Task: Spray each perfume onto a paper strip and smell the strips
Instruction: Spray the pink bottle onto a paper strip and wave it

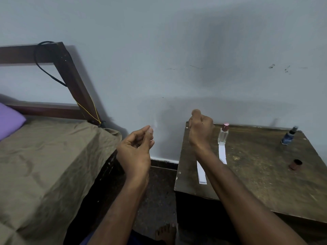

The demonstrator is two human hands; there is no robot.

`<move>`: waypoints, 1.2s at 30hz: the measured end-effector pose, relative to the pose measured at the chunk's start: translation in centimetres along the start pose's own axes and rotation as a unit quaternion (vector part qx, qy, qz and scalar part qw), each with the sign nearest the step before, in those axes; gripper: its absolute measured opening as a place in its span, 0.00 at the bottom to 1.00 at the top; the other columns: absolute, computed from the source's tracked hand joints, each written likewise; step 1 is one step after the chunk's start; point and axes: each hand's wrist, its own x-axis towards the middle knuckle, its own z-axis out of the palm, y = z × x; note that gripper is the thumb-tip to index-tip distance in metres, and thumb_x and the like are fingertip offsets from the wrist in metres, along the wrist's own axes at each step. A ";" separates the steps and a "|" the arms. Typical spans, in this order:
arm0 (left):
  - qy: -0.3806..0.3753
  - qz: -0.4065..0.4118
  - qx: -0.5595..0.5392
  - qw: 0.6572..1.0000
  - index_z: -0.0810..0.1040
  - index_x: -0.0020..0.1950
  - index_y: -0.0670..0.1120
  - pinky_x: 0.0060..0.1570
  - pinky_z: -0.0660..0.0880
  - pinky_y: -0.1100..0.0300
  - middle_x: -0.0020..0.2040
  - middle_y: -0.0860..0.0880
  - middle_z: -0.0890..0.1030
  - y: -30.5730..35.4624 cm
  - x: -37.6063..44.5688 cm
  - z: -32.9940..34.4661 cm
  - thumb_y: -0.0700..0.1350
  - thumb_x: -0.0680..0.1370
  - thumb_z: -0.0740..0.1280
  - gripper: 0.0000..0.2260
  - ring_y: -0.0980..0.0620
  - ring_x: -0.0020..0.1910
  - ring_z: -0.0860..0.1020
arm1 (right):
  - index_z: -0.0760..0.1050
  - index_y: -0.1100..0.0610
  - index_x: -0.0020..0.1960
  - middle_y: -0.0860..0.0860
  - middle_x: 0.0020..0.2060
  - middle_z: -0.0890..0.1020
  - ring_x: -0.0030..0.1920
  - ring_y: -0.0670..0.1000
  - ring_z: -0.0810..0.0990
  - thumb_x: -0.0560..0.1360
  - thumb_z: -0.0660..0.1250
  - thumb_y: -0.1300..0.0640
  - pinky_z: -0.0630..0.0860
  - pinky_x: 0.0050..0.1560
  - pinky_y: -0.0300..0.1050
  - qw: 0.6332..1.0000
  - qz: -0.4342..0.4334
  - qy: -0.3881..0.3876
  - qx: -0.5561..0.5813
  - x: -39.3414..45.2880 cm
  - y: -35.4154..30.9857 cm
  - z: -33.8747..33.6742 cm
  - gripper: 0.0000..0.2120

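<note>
My left hand point(136, 149) is raised between the bed and the table and pinches a blurred white paper strip point(155, 123) between thumb and forefinger. My right hand point(200, 129) is closed in a fist around a small perfume bottle, almost fully hidden, with a fingertip on its top. It is level with the strip, a short way to its right. On the wooden table point(256, 183) stand a clear bottle with a pink cap point(223, 134) and a dark blue bottle point(288, 136). Two more white strips point(222, 153) point(201, 174) lie flat there.
A loose brown cap point(295, 164) lies on its side near the table's right edge. A bed with an olive sheet point(44, 156), a purple pillow point(8, 119) and a dark wooden frame point(70, 76) fills the left. A bare foot point(166, 232) rests on the dark floor.
</note>
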 end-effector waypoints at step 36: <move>-0.019 0.006 0.067 0.998 0.89 0.54 0.51 0.36 0.80 0.63 0.42 0.52 0.89 1.0 -0.8 0.5 0.50 0.76 0.79 0.08 0.57 0.41 0.84 | 0.76 0.61 0.38 0.55 0.28 0.72 0.24 0.49 0.69 0.77 0.63 0.27 0.66 0.27 0.39 0.986 0.074 -0.109 0.099 -0.6 -1.1 -2.6 0.35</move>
